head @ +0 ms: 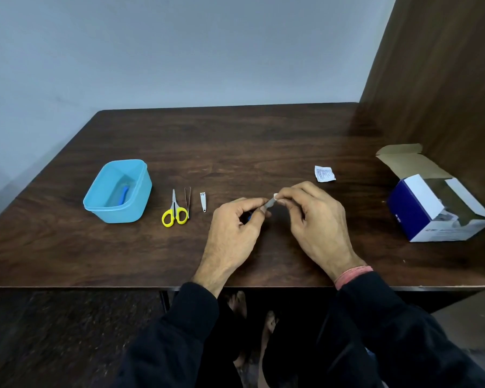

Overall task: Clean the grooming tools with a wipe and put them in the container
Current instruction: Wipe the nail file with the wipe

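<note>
A blue container [117, 191] is sitting toward the left of the dark wooden table [235, 135], lid off, with one blue tool [124, 194] lying inside it. Just to its right, three tools are lying in a row on the bare wood, each apart from the next: one pair of yellow-handled scissors [174, 210], one pair of tweezers [188, 201] close beside the scissors, and one small nail clipper [203, 201]. Nothing is standing between this row and the container.

Right of the clipper, the left hand [235, 228] is curling its fingers and pinching a slim grey tool [268, 204] with a bit of blue showing under the fingers; what kind of tool it is cannot be told. The right hand [314, 217] is meeting it from the other side, thumb and forefinger pinching a small white wipe [276, 196] against the tool's tip, the other fingers bent. Both hands are hovering near the table's middle, with dark sleeves [403, 331] reaching over the near edge and a pink band [353, 274] sitting on the right wrist.

Farther right, one torn white sachet [324, 173] is lying flat behind the right hand. One opened blue-and-white cardboard box [437, 211] is standing near the right edge, beside a brown wall panel [445, 79]. Open wood is stretching behind the tools to the far edge, which is meeting a grey wall [179, 51].
</note>
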Demonstrator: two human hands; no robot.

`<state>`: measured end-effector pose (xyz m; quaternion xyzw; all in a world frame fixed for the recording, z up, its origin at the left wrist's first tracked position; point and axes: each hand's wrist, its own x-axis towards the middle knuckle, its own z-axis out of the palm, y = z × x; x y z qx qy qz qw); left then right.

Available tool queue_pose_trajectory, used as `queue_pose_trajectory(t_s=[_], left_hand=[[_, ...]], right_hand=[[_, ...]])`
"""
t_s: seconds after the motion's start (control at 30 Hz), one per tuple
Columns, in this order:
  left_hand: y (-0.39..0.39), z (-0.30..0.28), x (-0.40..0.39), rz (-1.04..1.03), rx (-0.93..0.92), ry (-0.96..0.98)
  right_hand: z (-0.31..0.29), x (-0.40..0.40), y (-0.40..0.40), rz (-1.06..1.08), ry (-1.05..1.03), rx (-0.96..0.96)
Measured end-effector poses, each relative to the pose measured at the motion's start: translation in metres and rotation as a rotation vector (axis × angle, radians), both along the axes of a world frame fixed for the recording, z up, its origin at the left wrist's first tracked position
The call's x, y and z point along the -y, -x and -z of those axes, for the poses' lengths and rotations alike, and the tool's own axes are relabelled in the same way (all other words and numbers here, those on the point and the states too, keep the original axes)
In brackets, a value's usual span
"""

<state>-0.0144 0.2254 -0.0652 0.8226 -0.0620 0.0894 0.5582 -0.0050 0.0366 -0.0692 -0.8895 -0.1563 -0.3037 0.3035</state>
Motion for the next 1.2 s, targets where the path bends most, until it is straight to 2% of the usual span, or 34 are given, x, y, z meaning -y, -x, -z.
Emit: queue_pose_trajectory(t_s=[0.17,0.27,0.4,0.53,0.63,0.77,0.87,1.03,1.13,1.2], left_hand=[[0.0005,0.0,0.0006,-0.01,0.012,0.001],[0.0008,-0.0004,0.0005,-0.01,0.011,-0.005],[0.0001,-0.0004,0.0003,-0.009,0.009,-0.003],[0.0006,-0.0003,0.0002,-0.001,0.008,0.002],[0.0006,-0.0004,-0.0003,0.009,0.019,0.004],[0.0007,0.0002,0.0005,-0.001,0.008,0.0],[-0.001,0.0018,-0.0012,0.006,0.014,0.008],[-0.0003,0.0011,0.0001,-0.002,0.001,0.009],[-0.0008,0.0011,-0.0012,0.009,0.023,-0.01],[-0.001,0.0013,-0.0008,-0.001,0.024,-0.013]], right_hand=[[0.0004,-0.0008,0.0004,-0.014,0.012,0.0],[-0.0007,0.0,-0.0007,0.052,-0.057,0.005],[0.0011,-0.0023,0.0015,0.0,0.032,0.031],[-0.0006,-0.0004,0.0002,0.047,-0.03,0.014],[0.0008,-0.0025,0.003,-0.021,0.048,0.027],[0.0001,-0.0008,0.0003,0.046,-0.015,0.011],[0.0028,-0.0027,0.0024,-0.029,0.052,0.02],[0.0028,-0.0006,-0.0024,0.091,-0.053,0.018],[0.0048,-0.0023,0.0015,-0.023,0.028,0.019],[0.0046,-0.0011,0.0,-0.004,0.008,0.018]])
